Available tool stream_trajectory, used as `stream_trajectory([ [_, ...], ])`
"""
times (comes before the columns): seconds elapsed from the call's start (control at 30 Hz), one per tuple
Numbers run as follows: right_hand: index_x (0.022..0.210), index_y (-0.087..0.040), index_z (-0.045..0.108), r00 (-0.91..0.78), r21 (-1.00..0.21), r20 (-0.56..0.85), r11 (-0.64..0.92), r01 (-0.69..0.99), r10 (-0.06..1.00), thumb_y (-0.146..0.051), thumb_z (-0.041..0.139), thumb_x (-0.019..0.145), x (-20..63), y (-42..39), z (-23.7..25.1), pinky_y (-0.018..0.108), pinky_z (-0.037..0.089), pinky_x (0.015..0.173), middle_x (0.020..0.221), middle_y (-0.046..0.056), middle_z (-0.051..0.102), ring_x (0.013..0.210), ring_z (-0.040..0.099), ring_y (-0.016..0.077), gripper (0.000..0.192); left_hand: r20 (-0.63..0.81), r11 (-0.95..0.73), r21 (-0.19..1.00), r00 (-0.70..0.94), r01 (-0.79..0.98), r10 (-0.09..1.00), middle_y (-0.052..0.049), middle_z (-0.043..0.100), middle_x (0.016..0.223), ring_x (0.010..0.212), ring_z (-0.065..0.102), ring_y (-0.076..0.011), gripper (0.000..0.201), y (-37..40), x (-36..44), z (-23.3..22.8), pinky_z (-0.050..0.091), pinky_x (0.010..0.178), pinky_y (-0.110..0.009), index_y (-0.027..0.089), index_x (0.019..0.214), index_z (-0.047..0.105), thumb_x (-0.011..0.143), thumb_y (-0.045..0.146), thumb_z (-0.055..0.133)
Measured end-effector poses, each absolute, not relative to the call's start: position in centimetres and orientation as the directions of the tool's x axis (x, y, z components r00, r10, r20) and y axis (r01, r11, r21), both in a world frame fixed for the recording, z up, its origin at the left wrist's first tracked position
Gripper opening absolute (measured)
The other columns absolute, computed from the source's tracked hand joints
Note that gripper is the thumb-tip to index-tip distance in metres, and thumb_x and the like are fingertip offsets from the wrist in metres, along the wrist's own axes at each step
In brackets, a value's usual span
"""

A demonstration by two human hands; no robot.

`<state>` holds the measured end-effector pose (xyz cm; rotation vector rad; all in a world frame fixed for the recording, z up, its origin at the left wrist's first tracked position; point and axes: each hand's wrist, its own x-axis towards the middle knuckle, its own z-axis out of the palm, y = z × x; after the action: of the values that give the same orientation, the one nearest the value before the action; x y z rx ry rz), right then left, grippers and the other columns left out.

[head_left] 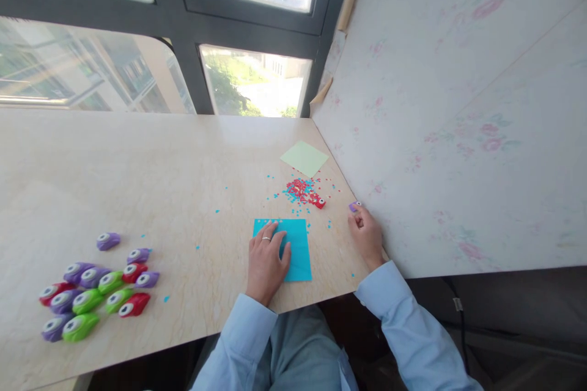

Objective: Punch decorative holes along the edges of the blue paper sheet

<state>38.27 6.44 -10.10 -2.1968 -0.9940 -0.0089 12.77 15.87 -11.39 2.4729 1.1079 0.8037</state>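
- The left hand (267, 258) lies flat, fingers spread, on the blue paper (293, 250) near the counter (137, 183) edge.
- The right hand (365, 233) pinches a purple punch (354, 206) by the wall.
- A red punch (318, 200) sits in the confetti (300, 188), below the green paper (304, 157).
- More punches (96, 293) cluster far left.

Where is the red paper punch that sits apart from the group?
In the head view the red paper punch lies right of centre on the table, at the confetti pile, between the blue paper and green paper.
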Motion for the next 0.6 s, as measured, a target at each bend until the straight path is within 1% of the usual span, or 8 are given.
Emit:
stream_trajectory([
  [0.13,0.125,-0.015,0.06,0.727,-0.588,0.222,-0.505,0.631,0.649,-0.046,0.046,0.087,37.5,6.7,-9.8,0.035,0.043,0.068,0.075,0.005,0.068,0.071,0.062,0.0244,0.051,0.367,-0.648,0.496,0.537,0.578,0.76,-0.015,0.062,0.13,0.125,0.055,-0.0326,0.021,15.9,12.8,-11.4,0.046,0.099,-0.052,0.02,0.107,0.068,0.09,0.025,0.055],
  [0.27,0.13,-0.014,0.055,0.738,-0.599,0.194,-0.518,0.611,0.647,-0.05,0.049,0.086,36.0,7.6,-9.5,0.035,0.043,0.066,0.077,0.005,0.068,0.073,0.063,0.026,0.058,0.361,-0.647,0.491,0.54,0.583,0.76,-0.015,0.063,0.129,0.125,0.055,-0.0326,0.021,15.9,12.9,-11.4,0.046,0.098,-0.052,0.019,0.107,0.067,0.09,0.025,0.055],
  [0.4,0.136,-0.015,0.052,0.67,-0.587,0.202,-0.46,0.667,0.714,-0.049,0.051,0.086,34.9,9.6,-9.3,0.035,0.045,0.07,0.083,0.006,0.065,0.078,0.062,0.0247,0.06,0.365,-0.658,0.467,0.548,0.591,0.752,-0.015,0.063,0.129,0.125,0.054,-0.0324,0.021,15.8,12.9,-11.2,0.045,0.099,-0.051,0.018,0.107,0.066,0.091,0.025,0.055],
  [0.47,0.137,-0.018,0.053,0.592,-0.558,0.225,-0.396,0.729,0.773,-0.045,0.052,0.087,34.8,10.7,-9.3,0.035,0.046,0.074,0.087,0.007,0.064,0.081,0.061,0.0238,0.057,0.366,-0.657,0.462,0.547,0.596,0.753,-0.015,0.063,0.129,0.125,0.055,-0.0324,0.021,15.7,12.9,-11.1,0.045,0.099,-0.051,0.018,0.107,0.066,0.091,0.025,0.055],
  [0.53,0.133,-0.02,0.057,0.518,-0.531,0.239,-0.336,0.778,0.821,-0.04,0.05,0.088,34.8,11.6,-9.5,0.035,0.047,0.076,0.092,0.008,0.064,0.082,0.06,0.0232,0.049,0.362,-0.654,0.462,0.546,0.599,0.756,-0.016,0.063,0.129,0.125,0.055,-0.0325,0.021,15.7,12.9,-11.0,0.046,0.099,-0.051,0.018,0.107,0.066,0.091,0.024,0.055],
  [0.6,0.127,-0.02,0.061,0.496,-0.522,0.253,-0.314,0.793,0.831,-0.036,0.049,0.089,34.8,12.0,-9.8,0.036,0.047,0.077,0.094,0.008,0.064,0.083,0.06,0.023,0.043,0.359,-0.653,0.465,0.547,0.598,0.756,-0.016,0.063,0.129,0.125,0.054,-0.0325,0.021,15.7,13.0,-11.0,0.046,0.099,-0.051,0.017,0.107,0.066,0.091,0.024,0.055],
])
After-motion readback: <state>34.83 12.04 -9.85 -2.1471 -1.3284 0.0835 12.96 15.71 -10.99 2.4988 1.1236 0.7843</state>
